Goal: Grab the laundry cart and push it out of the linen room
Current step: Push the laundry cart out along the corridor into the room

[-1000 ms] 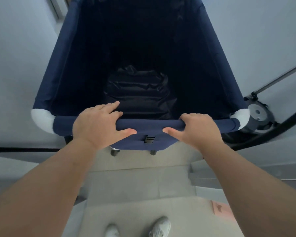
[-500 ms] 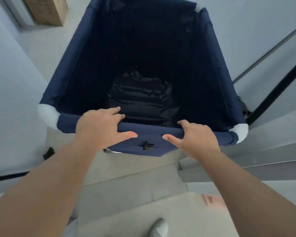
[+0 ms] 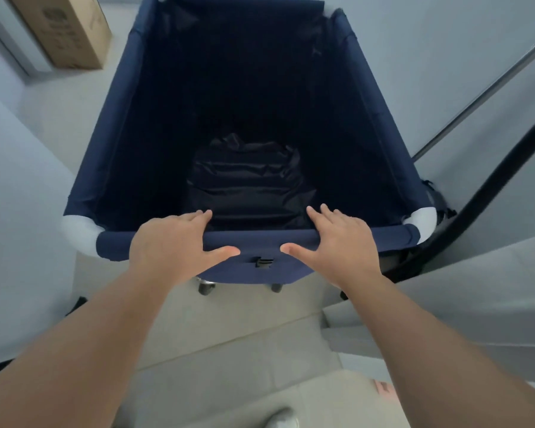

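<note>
Forward the laundry cart [image 3: 244, 88] is rolled. Its near rim is pressed by the left hand [image 3: 173, 239] and right hand [image 3: 343, 242], fingers straight; both sides should be pushed evenly.

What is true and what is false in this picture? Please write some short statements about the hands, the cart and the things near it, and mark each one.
1. The left hand and the right hand both rest on the near rail of the navy fabric laundry cart. True.
2. The cart is full of white towels. False: only crumpled black fabric lies at its bottom.
3. A brown cardboard box stands beyond the cart's far left corner. True.
4. The left hand holds the black plastic buckle. False: it hangs free below the rail, between the thumbs.
</note>
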